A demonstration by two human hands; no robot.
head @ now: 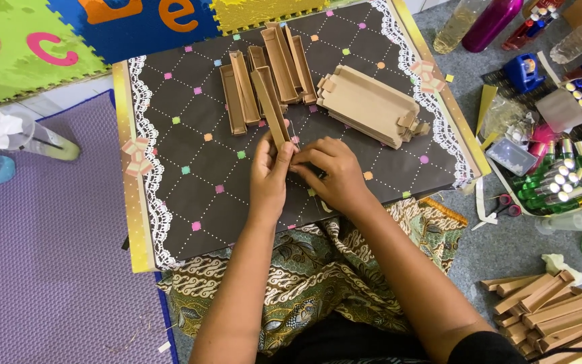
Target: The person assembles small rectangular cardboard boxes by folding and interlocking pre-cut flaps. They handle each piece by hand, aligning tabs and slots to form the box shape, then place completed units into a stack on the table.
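One head-worn camera looks steeply down, fairly close, probably from a seated person.

Two hands (267, 176), one flat-box stack (370, 104), one board (190, 195)

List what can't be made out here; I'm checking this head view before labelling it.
- Near end of the narrow cardboard box: covered by left hand and right hand.
- Right fingers: fingertips hidden behind the left hand.
- Folded boxes pile: cut off by bottom edge.
- Small bottles: labels too small.
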